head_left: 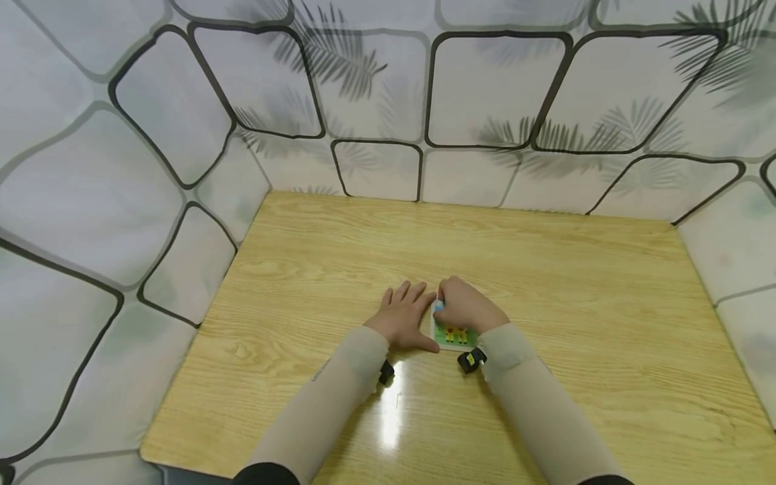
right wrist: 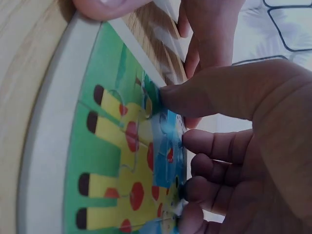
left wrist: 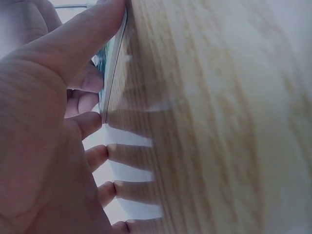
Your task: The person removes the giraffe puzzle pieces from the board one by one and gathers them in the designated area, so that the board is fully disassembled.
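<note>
A small framed jigsaw puzzle lies on the table, its picture a yellow giraffe with red spots on green and blue. My left hand rests flat at its left side, fingers spread. The left thumb touches a corner of the white frame. Over the far part of the puzzle bends my right hand. Its thumb tip presses on the picture near the left edge, while the curled fingers meet the far part. What lies beneath those fingertips is hidden.
The light wood table runs around both hands. Patterned cloth walls with dark outlines and leaf prints rise along its back and sides. Black wrist cameras, one of them below the right wrist, hang close above the tabletop.
</note>
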`<control>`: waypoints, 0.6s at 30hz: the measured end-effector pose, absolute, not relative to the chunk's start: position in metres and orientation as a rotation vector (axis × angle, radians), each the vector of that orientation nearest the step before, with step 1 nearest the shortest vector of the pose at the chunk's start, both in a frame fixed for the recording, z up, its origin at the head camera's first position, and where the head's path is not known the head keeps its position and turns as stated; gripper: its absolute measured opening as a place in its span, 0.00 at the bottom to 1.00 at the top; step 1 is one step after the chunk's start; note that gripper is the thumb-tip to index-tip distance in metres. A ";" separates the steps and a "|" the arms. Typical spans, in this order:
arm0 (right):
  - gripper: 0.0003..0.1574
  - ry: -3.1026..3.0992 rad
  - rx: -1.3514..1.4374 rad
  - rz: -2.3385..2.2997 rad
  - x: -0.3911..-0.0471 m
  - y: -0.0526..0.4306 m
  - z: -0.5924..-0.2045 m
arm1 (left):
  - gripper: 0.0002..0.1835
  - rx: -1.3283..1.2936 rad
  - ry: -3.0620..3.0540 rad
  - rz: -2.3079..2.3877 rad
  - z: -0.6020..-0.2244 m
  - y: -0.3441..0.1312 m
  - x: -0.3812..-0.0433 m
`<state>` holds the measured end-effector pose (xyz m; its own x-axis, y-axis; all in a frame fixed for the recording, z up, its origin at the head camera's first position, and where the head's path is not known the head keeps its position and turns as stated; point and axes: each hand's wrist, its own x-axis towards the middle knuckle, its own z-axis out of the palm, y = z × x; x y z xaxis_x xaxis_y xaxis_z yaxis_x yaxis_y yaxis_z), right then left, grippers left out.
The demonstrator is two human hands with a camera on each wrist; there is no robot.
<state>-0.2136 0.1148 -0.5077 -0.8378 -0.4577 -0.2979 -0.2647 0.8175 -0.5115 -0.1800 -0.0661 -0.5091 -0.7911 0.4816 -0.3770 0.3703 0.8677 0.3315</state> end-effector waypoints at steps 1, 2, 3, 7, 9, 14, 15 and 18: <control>0.09 2.586 -0.537 -0.644 -0.214 0.115 -0.509 | 0.57 0.624 2.585 0.329 -0.509 -0.066 -0.180; 0.08 2.580 -0.529 -0.651 -0.215 0.115 -0.509 | 0.57 0.623 2.586 0.325 -0.510 -0.066 -0.180; 0.07 2.573 -0.522 -0.652 -0.215 0.115 -0.510 | 0.58 0.624 2.587 0.320 -0.510 -0.066 -0.180; 0.08 2.574 -0.517 -0.648 -0.215 0.116 -0.509 | 0.59 0.627 2.590 0.317 -0.511 -0.066 -0.181; 0.08 2.585 -0.526 -0.654 -0.214 0.117 -0.509 | 0.59 0.628 2.586 0.323 -0.511 -0.066 -0.181; 0.09 2.631 -0.579 -0.686 -0.213 0.118 -0.513 | 0.58 0.622 2.583 0.338 -0.511 -0.067 -0.181; 0.10 2.639 -0.585 -0.686 -0.213 0.118 -0.514 | 0.58 0.621 2.583 0.344 -0.510 -0.067 -0.180; 0.11 2.671 -0.568 -0.664 -0.210 0.117 -0.516 | 0.58 0.619 2.579 0.349 -0.510 -0.067 -0.180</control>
<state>-0.2096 0.1165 -0.5158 -0.8660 -0.4509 -0.2163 -0.2969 0.8117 -0.5030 -0.1798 -0.0671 -0.5097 -0.7918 0.4810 -0.3765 0.3637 0.8664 0.3421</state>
